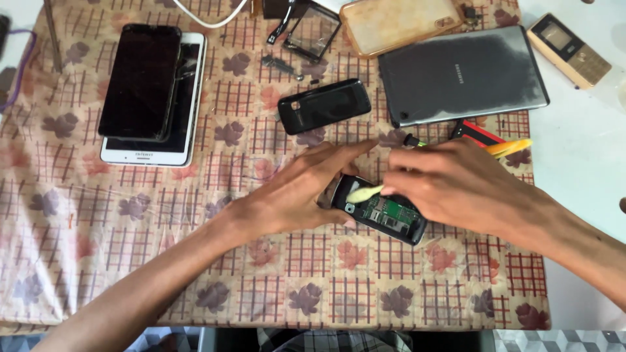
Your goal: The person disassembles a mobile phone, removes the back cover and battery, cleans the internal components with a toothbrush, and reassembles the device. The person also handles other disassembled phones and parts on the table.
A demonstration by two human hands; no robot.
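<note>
A small black phone (391, 218) lies opened on the patterned cloth, its green circuit board showing. My left hand (306, 189) holds its left end steady with thumb and fingers. My right hand (456, 182) grips a brush with a yellow handle (512, 147); the pale bristles (364, 193) rest on the phone's upper left corner. The black back cover (324, 105) lies apart, just above my left hand.
A dark phone stacked on a white tablet (179, 140) sits at upper left. A grey tablet (463, 75) lies at upper right, a gold keypad phone (569, 49) beyond it. A clear tan case (398, 23), a glass frame (313, 32) and small screws lie at top.
</note>
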